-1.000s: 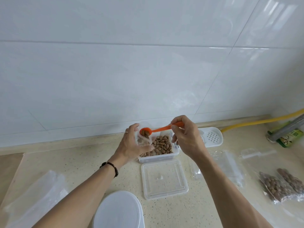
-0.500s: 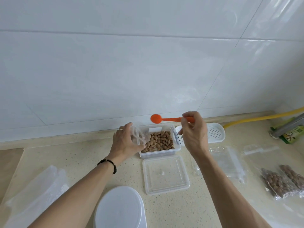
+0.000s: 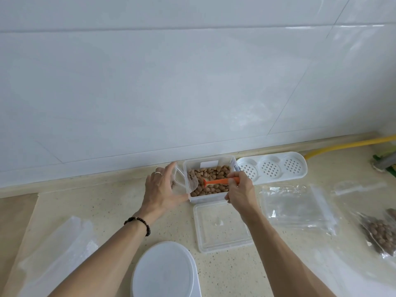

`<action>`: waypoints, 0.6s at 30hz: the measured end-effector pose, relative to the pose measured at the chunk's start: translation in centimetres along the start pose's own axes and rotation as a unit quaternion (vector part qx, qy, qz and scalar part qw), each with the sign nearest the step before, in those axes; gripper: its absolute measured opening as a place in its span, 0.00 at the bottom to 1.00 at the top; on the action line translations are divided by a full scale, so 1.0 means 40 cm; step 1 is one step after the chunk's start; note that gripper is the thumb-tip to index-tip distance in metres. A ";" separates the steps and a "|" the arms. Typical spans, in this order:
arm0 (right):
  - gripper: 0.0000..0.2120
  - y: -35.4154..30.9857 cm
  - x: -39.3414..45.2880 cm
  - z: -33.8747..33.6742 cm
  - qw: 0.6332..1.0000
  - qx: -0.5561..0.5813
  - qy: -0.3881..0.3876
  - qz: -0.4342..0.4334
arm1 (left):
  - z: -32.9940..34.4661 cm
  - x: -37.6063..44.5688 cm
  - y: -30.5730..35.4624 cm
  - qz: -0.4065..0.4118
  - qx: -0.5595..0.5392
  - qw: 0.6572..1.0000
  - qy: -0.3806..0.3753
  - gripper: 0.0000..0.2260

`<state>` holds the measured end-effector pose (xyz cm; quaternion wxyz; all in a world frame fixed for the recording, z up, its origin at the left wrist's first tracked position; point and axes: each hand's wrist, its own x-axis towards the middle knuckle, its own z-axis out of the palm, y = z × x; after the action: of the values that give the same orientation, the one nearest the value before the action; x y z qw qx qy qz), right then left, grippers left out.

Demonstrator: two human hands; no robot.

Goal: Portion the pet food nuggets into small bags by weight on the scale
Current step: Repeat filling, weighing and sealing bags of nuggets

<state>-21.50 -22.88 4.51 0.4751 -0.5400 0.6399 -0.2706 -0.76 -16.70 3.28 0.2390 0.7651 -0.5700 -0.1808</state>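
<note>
A person's right hand (image 3: 240, 192) pinches the handle of an orange spoon (image 3: 220, 181), its bowl dipped among the brown nuggets (image 3: 211, 179) in a clear tub (image 3: 209, 198) at the back of the desk (image 3: 111, 202). The left hand (image 3: 161, 189), a ring on one finger, holds a small clear bag (image 3: 182, 179) open, thumb and fingers curled round its mouth; the bag sits just left of the spoon grip, touching the tub's left wall, with what looks like a few nuggets already inside.

Just below the right-hand grip lies the tub's lid (image 3: 222, 229), upturned. Right of that grip, empty bags (image 3: 297, 207) lie flat, and farther right, well apart, a filled bag (image 3: 383, 232) of nuggets rests at the frame's edge. Below and between the two grips, near the person, stands a white round-topped object (image 3: 165, 273), possibly the scale, though no display shows. A perforated white tray (image 3: 272, 167) sits beyond the right hand.

On this evidence the job is partway through: at least one portion is bagged, another is being filled by the spoonful, and the tub holds plenty more. Weighing of the current bag, sealing it, and filling the spare bags appear to remain.
</note>
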 end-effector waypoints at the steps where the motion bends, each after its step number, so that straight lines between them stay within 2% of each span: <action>1: 0.07 0.000 0.005 -0.001 1.000 0.012 -0.005 0.018 | 0.000 0.000 -0.001 -0.003 0.005 1.000 -0.001 0.43; 4: 0.08 0.003 0.018 -0.006 0.998 0.041 -0.003 0.057 | -0.001 0.003 -0.003 -0.009 0.020 1.000 -0.006 0.43; 11: 0.09 0.016 0.012 -0.040 0.984 0.125 0.063 0.108 | -0.009 0.013 0.009 -0.013 0.037 0.999 0.006 0.41; 18: 0.07 -0.026 -0.004 -0.122 0.978 0.183 0.080 0.063 | -0.012 0.043 0.055 -0.014 0.087 0.996 -0.033 0.41</action>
<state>-25.44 -23.83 7.40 0.5298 -0.3791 0.6478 -0.3950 -1.74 -18.79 4.92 0.1503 0.7846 -0.5802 -0.1588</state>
